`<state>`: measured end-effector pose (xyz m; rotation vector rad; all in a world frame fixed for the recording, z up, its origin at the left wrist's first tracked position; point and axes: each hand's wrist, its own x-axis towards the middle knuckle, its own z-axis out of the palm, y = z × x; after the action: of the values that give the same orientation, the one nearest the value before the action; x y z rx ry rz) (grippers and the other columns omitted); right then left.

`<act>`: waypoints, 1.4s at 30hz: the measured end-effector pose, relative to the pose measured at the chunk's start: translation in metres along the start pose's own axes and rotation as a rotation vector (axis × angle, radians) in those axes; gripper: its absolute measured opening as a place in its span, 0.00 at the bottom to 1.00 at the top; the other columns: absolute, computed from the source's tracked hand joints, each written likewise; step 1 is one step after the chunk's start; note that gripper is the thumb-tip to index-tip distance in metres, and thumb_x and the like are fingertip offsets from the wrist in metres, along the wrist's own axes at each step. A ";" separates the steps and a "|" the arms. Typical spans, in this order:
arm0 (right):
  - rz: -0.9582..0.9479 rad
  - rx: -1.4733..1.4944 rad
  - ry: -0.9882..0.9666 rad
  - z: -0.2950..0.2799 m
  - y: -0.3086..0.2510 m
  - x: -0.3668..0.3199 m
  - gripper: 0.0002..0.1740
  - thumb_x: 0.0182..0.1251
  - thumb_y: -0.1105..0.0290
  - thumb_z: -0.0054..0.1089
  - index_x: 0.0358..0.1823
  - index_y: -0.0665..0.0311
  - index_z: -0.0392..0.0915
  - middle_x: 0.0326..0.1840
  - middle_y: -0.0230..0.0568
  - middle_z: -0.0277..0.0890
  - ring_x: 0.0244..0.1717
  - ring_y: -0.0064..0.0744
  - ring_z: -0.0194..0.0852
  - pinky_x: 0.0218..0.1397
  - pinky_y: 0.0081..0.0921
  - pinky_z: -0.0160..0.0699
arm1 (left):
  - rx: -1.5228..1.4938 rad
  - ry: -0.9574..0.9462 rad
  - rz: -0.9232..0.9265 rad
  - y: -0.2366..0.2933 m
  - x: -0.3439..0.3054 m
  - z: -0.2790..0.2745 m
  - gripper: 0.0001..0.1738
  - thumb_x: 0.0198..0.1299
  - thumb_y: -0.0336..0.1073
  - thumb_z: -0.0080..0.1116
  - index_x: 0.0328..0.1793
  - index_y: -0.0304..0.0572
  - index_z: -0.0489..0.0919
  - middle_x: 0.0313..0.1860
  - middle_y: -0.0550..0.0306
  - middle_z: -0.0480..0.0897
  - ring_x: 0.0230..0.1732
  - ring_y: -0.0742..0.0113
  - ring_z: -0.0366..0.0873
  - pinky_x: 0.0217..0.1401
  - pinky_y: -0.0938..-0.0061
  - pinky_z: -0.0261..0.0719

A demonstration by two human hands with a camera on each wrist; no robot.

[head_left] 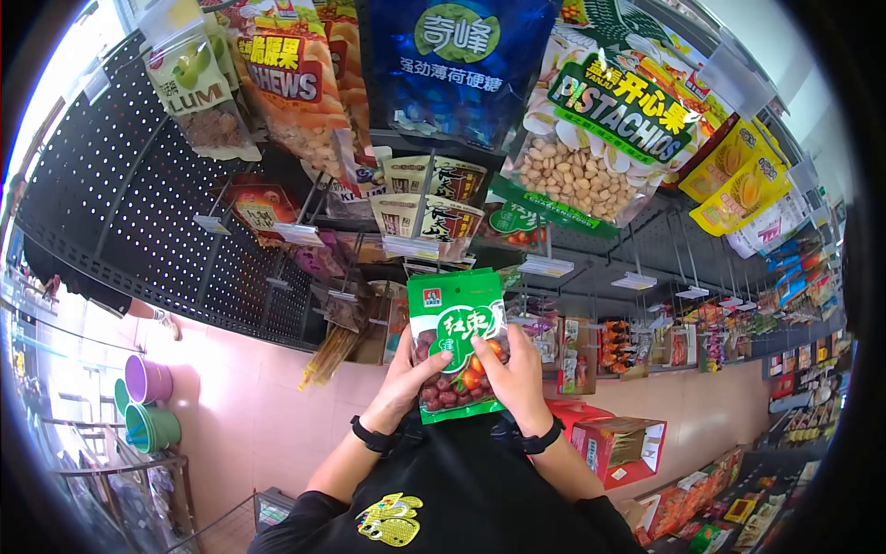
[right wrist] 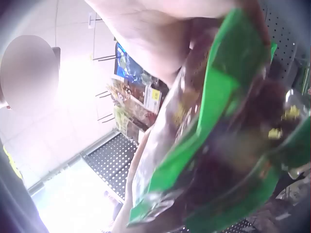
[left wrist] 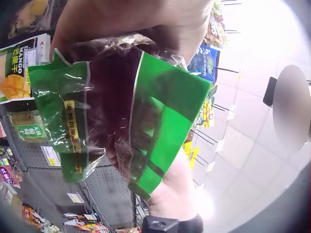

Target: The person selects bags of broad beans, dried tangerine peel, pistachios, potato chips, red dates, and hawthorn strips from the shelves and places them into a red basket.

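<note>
A green bag of red dates (head_left: 457, 305) is held upright in front of the chest, its printed face with a clear window turned up to the head view. On its left side my left hand (head_left: 411, 377) grips it, the thumb lying across the front. My right hand (head_left: 519, 369) grips the opposite side, thumb also on the front; the fingers are behind the bag. In the left wrist view the green and dark underside of the bag (left wrist: 165, 111) shows below the palm. The right wrist view has the bag (right wrist: 214, 116) close up and blurred.
Hooks ahead carry a large pistachio bag (head_left: 577, 175), a blue candy bag (head_left: 452, 74) and cashew bags (head_left: 286, 83). A perforated rack panel (head_left: 101, 175) stands at the left. Buckets (head_left: 152, 427) sit on the floor at lower left, a red box (head_left: 623, 448) at lower right.
</note>
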<state>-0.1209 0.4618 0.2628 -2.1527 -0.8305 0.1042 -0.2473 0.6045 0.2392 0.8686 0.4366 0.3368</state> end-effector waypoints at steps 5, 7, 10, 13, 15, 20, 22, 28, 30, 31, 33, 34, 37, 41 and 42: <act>0.089 0.302 0.060 -0.013 0.041 0.036 0.19 0.69 0.56 0.69 0.47 0.67 0.82 0.47 0.40 0.79 0.48 0.32 0.81 0.46 0.29 0.81 | -0.030 0.078 -0.044 0.000 -0.004 -0.025 0.36 0.64 0.32 0.67 0.76 0.39 0.64 0.63 0.55 0.78 0.62 0.68 0.76 0.65 0.72 0.75; 0.237 0.309 0.117 -0.017 0.076 0.059 0.31 0.66 0.53 0.72 0.61 0.69 0.78 0.57 0.49 0.78 0.58 0.39 0.80 0.57 0.32 0.81 | -0.109 0.067 -0.031 0.008 -0.009 -0.031 0.34 0.65 0.32 0.65 0.76 0.39 0.65 0.65 0.54 0.78 0.64 0.66 0.77 0.67 0.71 0.75; 0.155 0.311 0.146 -0.021 0.135 0.103 0.38 0.61 0.58 0.76 0.69 0.68 0.71 0.70 0.55 0.70 0.67 0.46 0.74 0.69 0.41 0.73 | -0.116 0.076 -0.005 0.008 -0.013 -0.044 0.33 0.65 0.33 0.64 0.75 0.38 0.66 0.66 0.52 0.77 0.65 0.64 0.76 0.69 0.69 0.74; 0.068 0.278 0.188 -0.022 0.135 0.134 0.39 0.61 0.63 0.77 0.70 0.69 0.68 0.72 0.52 0.69 0.70 0.41 0.71 0.70 0.37 0.71 | -0.105 0.124 0.009 0.008 -0.018 -0.049 0.33 0.66 0.34 0.64 0.75 0.37 0.66 0.66 0.51 0.78 0.65 0.63 0.76 0.70 0.67 0.74; 0.044 0.264 0.205 -0.021 0.130 0.151 0.40 0.62 0.65 0.77 0.71 0.69 0.65 0.72 0.48 0.69 0.70 0.36 0.69 0.71 0.34 0.70 | -0.107 0.160 0.039 0.007 -0.019 -0.054 0.33 0.66 0.34 0.64 0.75 0.36 0.66 0.66 0.51 0.78 0.65 0.62 0.76 0.70 0.66 0.73; -0.037 0.535 0.031 -0.010 0.125 0.172 0.39 0.59 0.68 0.79 0.69 0.63 0.66 0.64 0.41 0.73 0.65 0.32 0.72 0.65 0.30 0.73 | -0.135 0.175 0.065 0.013 -0.023 -0.058 0.34 0.65 0.36 0.65 0.74 0.36 0.66 0.66 0.50 0.78 0.65 0.62 0.77 0.70 0.66 0.73; -0.034 0.648 0.082 -0.001 0.122 0.172 0.36 0.58 0.70 0.79 0.65 0.63 0.70 0.58 0.40 0.77 0.58 0.30 0.77 0.58 0.28 0.77 | -0.124 0.182 0.074 0.013 -0.024 -0.058 0.34 0.65 0.36 0.65 0.74 0.35 0.66 0.66 0.50 0.78 0.65 0.62 0.77 0.70 0.66 0.73; 0.107 0.652 0.061 -0.011 0.104 0.156 0.26 0.58 0.76 0.77 0.57 0.65 0.75 0.45 0.35 0.83 0.45 0.24 0.83 0.49 0.24 0.82 | -0.080 0.205 0.090 0.015 -0.025 -0.063 0.33 0.65 0.36 0.65 0.74 0.35 0.67 0.65 0.50 0.78 0.65 0.63 0.77 0.70 0.66 0.74; 0.156 0.723 0.047 -0.016 0.103 0.144 0.25 0.59 0.77 0.76 0.56 0.66 0.76 0.44 0.34 0.84 0.43 0.24 0.83 0.49 0.24 0.82 | -0.081 0.211 0.091 0.015 -0.025 -0.063 0.33 0.64 0.35 0.65 0.74 0.35 0.67 0.65 0.50 0.78 0.65 0.63 0.77 0.70 0.66 0.74; 0.142 0.642 0.027 -0.021 0.106 0.137 0.24 0.60 0.77 0.75 0.56 0.66 0.76 0.46 0.35 0.84 0.45 0.24 0.83 0.50 0.24 0.82 | -0.079 0.216 0.089 0.016 -0.025 -0.063 0.33 0.64 0.35 0.65 0.73 0.35 0.67 0.65 0.50 0.78 0.65 0.63 0.77 0.69 0.66 0.74; 0.129 0.561 0.007 -0.027 0.102 0.121 0.23 0.60 0.78 0.75 0.56 0.67 0.77 0.48 0.36 0.84 0.46 0.24 0.83 0.51 0.25 0.82 | -0.076 0.221 0.085 0.016 -0.023 -0.062 0.33 0.64 0.35 0.65 0.73 0.35 0.67 0.65 0.50 0.78 0.65 0.62 0.77 0.69 0.67 0.74; 0.125 0.595 0.030 -0.031 0.093 0.111 0.23 0.60 0.78 0.73 0.57 0.66 0.78 0.49 0.36 0.84 0.48 0.24 0.83 0.54 0.25 0.82 | -0.066 0.220 0.095 0.017 -0.022 -0.062 0.33 0.64 0.35 0.65 0.73 0.35 0.67 0.65 0.50 0.79 0.64 0.63 0.77 0.69 0.67 0.74; 0.182 0.731 0.009 -0.044 0.086 0.085 0.24 0.59 0.77 0.75 0.58 0.67 0.78 0.51 0.36 0.84 0.51 0.26 0.83 0.55 0.26 0.82 | -0.034 0.214 0.095 0.016 -0.019 -0.062 0.33 0.64 0.35 0.66 0.73 0.35 0.68 0.64 0.50 0.79 0.64 0.63 0.78 0.69 0.67 0.74; 0.202 0.721 -0.082 -0.064 0.070 0.060 0.25 0.58 0.78 0.74 0.58 0.68 0.78 0.52 0.37 0.83 0.51 0.26 0.83 0.57 0.27 0.81 | 0.001 0.187 0.090 0.015 -0.011 -0.058 0.33 0.63 0.34 0.66 0.73 0.35 0.68 0.64 0.51 0.79 0.64 0.63 0.77 0.69 0.67 0.74; 0.206 0.747 -0.108 -0.069 0.065 0.055 0.25 0.58 0.78 0.74 0.58 0.68 0.78 0.52 0.36 0.83 0.51 0.25 0.82 0.57 0.27 0.81 | 0.002 0.182 0.085 0.013 -0.009 -0.058 0.33 0.63 0.34 0.66 0.73 0.35 0.68 0.64 0.51 0.79 0.64 0.63 0.77 0.69 0.67 0.74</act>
<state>-0.0206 0.4191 0.2728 -1.5191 -0.5081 0.5495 -0.2851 0.6463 0.2191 0.8637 0.5694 0.4966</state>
